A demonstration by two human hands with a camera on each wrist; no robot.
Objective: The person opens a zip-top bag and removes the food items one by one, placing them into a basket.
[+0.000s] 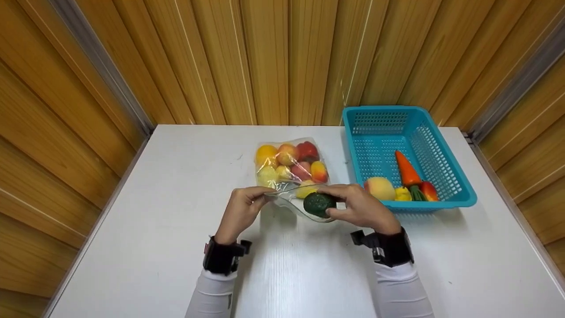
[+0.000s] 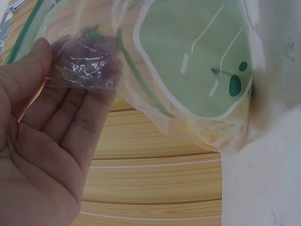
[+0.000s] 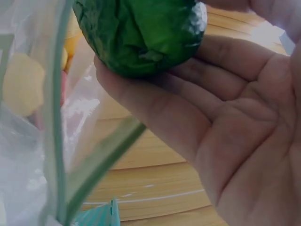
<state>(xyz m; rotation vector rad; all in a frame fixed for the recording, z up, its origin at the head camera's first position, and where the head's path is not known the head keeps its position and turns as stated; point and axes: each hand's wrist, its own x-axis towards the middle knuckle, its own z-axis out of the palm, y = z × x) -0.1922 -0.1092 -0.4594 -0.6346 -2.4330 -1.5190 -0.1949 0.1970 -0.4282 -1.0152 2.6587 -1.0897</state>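
A clear zip bag [image 1: 289, 199], its mouth spread toward me, holds a yellow fruit [image 1: 306, 190] and several other fruits. My left hand [image 1: 244, 208] pinches the left side of the bag's mouth between thumb and fingers. The left wrist view shows a green printed panel [image 2: 197, 61] on the bag. My right hand [image 1: 359, 205] grips a dark green, bumpy avocado [image 1: 318, 205] at the right of the mouth, thumb on one side and fingers beneath. From the right wrist, the avocado [image 3: 141, 35] appears beside the bag's green-tinted rim [image 3: 59, 113].
A teal perforated basket [image 1: 450, 170] stands at the right of the white table [image 1: 185, 229]. In it lie a carrot [image 1: 407, 168], a peach [image 1: 379, 189], a small yellow item [image 1: 402, 194] and a red-yellow fruit [image 1: 428, 191]. Wood-look panels [image 1: 265, 62] rise behind the table.
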